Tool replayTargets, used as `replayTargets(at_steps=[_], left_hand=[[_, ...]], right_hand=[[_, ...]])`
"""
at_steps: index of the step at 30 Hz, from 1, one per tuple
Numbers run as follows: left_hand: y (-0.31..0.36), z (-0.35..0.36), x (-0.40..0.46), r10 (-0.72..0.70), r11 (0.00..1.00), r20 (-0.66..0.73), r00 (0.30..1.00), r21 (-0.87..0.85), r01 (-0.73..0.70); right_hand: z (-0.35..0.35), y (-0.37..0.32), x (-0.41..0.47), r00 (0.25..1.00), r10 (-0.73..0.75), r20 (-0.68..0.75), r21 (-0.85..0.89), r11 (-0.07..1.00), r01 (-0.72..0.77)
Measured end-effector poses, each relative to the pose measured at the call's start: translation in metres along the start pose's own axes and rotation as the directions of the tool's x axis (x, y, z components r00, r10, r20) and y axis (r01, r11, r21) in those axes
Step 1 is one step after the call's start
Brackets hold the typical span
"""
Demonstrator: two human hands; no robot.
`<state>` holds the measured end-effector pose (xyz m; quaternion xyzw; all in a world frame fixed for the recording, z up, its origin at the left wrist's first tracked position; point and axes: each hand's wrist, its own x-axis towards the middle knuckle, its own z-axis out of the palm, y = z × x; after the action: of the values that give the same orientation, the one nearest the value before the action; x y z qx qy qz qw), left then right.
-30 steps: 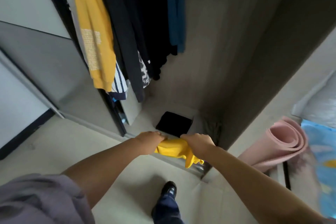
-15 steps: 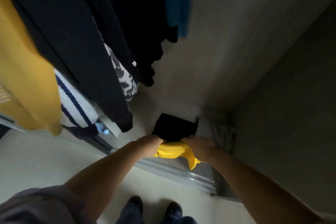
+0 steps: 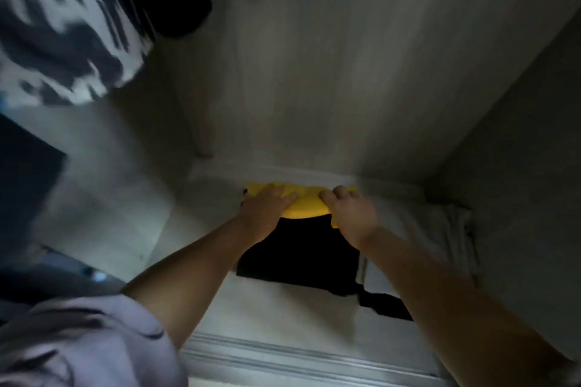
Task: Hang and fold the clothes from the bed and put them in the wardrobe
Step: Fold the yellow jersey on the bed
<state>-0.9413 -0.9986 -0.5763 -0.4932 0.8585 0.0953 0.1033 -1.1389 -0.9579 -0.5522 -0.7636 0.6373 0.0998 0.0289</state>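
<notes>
Reaching deep into the wardrobe, both hands hold a folded yellow garment at the back of its floor, on top of a folded black garment. The left hand lies over its left end, fingers curled on the cloth; the right hand has a clenched grip on its right end. A pale crumpled cloth lies just to the right.
</notes>
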Motion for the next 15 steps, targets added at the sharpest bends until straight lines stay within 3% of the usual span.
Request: replayTargets(at_steps=[2,5,9,12,15], left_hand=[[-0.007,0.035,0.019,0.025,0.997,-0.039,0.999,0.067,-0.023],[-0.004,0.109,0.031,0.058,0.977,-0.141,0.988,0.213,-0.027],[0.009,0.175,0.011,0.094,0.976,-0.052,0.994,0.201,-0.082],[0.009,0.171,-0.004,0.152,0.960,-0.091,0.984,0.249,-0.126],[0.013,0.136,-0.019,0.102,0.981,0.113,0.988,0.152,-0.119]], right_hand=[[0.038,-0.003,0.008,1.000,0.016,-0.003,-0.004,1.000,-0.016],[0.118,-0.016,0.002,0.992,0.046,0.119,-0.009,0.999,-0.046],[0.193,-0.038,-0.029,0.955,0.086,0.284,0.002,0.996,-0.090],[0.194,-0.047,-0.034,0.920,0.104,0.379,0.022,0.992,-0.122],[0.151,-0.040,-0.035,0.819,0.045,0.572,0.080,0.991,-0.110]])
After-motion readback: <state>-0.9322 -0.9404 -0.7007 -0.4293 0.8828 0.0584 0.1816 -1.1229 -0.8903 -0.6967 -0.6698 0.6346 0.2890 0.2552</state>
